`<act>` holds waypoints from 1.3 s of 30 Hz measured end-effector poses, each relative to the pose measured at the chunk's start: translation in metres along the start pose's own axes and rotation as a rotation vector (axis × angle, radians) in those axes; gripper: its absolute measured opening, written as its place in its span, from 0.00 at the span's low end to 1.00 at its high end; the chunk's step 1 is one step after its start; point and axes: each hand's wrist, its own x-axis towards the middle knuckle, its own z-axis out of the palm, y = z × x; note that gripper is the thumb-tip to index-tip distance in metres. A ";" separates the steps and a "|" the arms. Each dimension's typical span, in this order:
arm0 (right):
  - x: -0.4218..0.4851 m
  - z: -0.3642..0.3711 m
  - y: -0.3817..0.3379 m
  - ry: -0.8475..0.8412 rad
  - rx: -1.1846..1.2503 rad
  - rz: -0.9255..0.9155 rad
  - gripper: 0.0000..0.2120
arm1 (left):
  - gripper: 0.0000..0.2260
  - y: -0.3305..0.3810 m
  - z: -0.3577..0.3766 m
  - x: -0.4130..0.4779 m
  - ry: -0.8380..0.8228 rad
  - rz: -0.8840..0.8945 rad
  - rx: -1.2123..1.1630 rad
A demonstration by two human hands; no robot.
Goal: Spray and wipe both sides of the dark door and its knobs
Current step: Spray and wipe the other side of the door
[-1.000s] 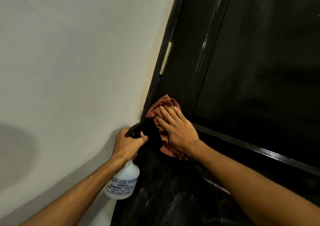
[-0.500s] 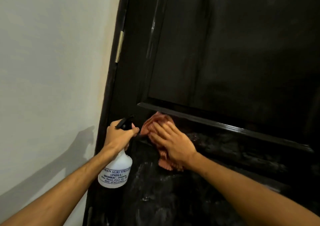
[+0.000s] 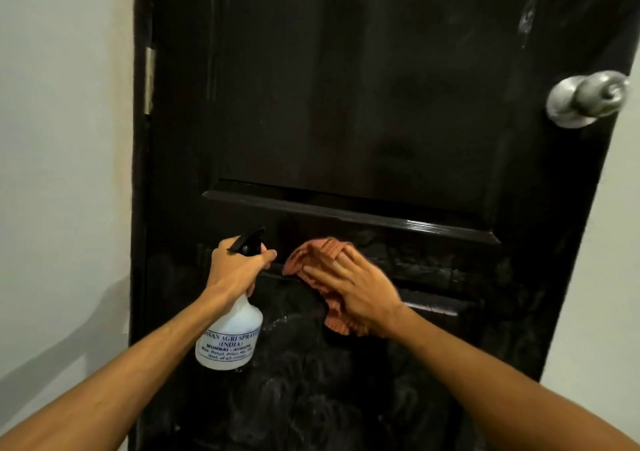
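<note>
Dark door (image 3: 346, 104) fills the centre of the head view, set upright between pale wall (image 3: 62, 173) on either side; a metal hinge (image 3: 149, 80) sits on its left edge and a round silver knob (image 3: 585, 99) projects near its right edge, well above and apart from both hands. A horizontal moulding (image 3: 346, 213) crosses the door at mid-height; the panel below it carries pale smears. Left hand (image 3: 235, 270) has its fingers curled round the neck of a white spray bottle (image 3: 230, 333); the black trigger head stands above the fist and the bottle body hangs below it, printed label facing the camera. Right hand (image 3: 356, 291) lies flat with fingers spread, pressing an orange checked cloth (image 3: 311, 253) against the door just below the moulding; cloth edges show beyond the fingertips and under the palm. The two hands are near each other, not touching.
</note>
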 end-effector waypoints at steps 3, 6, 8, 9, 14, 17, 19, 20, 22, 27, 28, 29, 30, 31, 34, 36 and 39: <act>-0.038 -0.004 0.036 0.115 0.151 0.330 0.36 | 0.07 0.003 0.028 -0.017 -0.065 0.004 -0.005; -0.101 0.012 0.035 0.119 0.193 0.398 0.35 | 0.08 0.008 0.065 -0.036 -0.132 0.019 0.003; -0.145 0.028 0.030 0.022 0.205 0.297 0.35 | 0.08 0.014 0.092 -0.050 -0.183 0.025 -0.002; -0.162 0.033 0.033 0.003 0.217 0.301 0.35 | 0.08 0.016 0.103 -0.056 -0.209 0.018 -0.012; -0.232 0.018 0.106 0.218 0.355 0.820 0.33 | 0.07 0.048 0.183 -0.088 -0.396 0.032 -0.078; -0.248 0.023 0.115 0.254 0.368 0.843 0.32 | 0.07 0.067 0.223 -0.104 -0.459 0.050 -0.095; -0.266 0.043 0.089 0.253 0.396 0.836 0.32 | 0.07 0.076 0.246 -0.116 -0.495 0.048 -0.095; -0.277 0.055 0.073 0.249 0.407 0.846 0.33 | 0.08 0.078 0.256 -0.121 -0.511 0.039 -0.093; -0.292 0.067 0.060 0.241 0.430 0.850 0.34 | 0.09 0.082 0.270 -0.129 -0.519 0.017 -0.085; -0.255 0.042 0.099 0.372 0.491 0.948 0.32 | 0.09 0.077 0.276 -0.127 -0.460 -0.016 -0.100; -0.245 0.043 0.096 0.394 0.502 0.986 0.32 | 0.08 0.073 0.273 -0.124 -0.431 -0.014 -0.091; -0.239 0.046 0.088 0.387 0.496 0.987 0.32 | 0.08 0.069 0.269 -0.121 -0.399 -0.007 -0.073; -0.235 0.053 0.074 0.361 0.457 0.931 0.31 | 0.08 0.065 0.263 -0.117 -0.366 -0.001 -0.056; -0.231 0.059 0.059 0.314 0.401 0.824 0.30 | 0.08 0.062 0.254 -0.111 -0.336 0.007 -0.045; -0.220 0.062 0.063 0.260 0.246 0.548 0.29 | 0.09 0.058 0.228 -0.096 -0.282 0.006 -0.031; -0.188 0.040 0.084 0.333 0.267 0.646 0.31 | 0.09 0.054 0.207 -0.085 -0.246 0.004 -0.024; -0.140 0.021 0.076 0.341 0.328 0.785 0.32 | 0.08 0.041 0.177 -0.072 -0.190 -0.005 -0.008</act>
